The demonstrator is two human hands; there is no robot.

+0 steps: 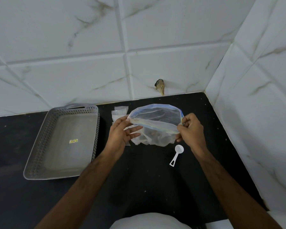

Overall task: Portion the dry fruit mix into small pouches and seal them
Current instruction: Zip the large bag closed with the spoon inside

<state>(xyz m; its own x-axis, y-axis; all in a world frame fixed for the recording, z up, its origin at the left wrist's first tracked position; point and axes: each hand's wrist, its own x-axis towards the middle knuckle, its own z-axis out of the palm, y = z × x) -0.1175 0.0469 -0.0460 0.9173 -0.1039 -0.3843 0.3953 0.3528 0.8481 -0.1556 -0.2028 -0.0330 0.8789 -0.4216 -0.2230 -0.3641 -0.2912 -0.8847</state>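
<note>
One big clear bag (155,123), mouth stretched wide: left hand (122,133) and right hand (191,129) fingers pinch its rim. One white scoop (177,154), one grey tray (40,156), few small pouches (120,112).

Both my arms reach forward, left hand (120,134) pinching with fingers half spread, right hand (191,128) curled tight.

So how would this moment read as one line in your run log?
step: opening zip bag | left hand: pinching rim | right hand: pinching rim | scoop: on counter, untouched | tray: no pouches visible inside
</note>
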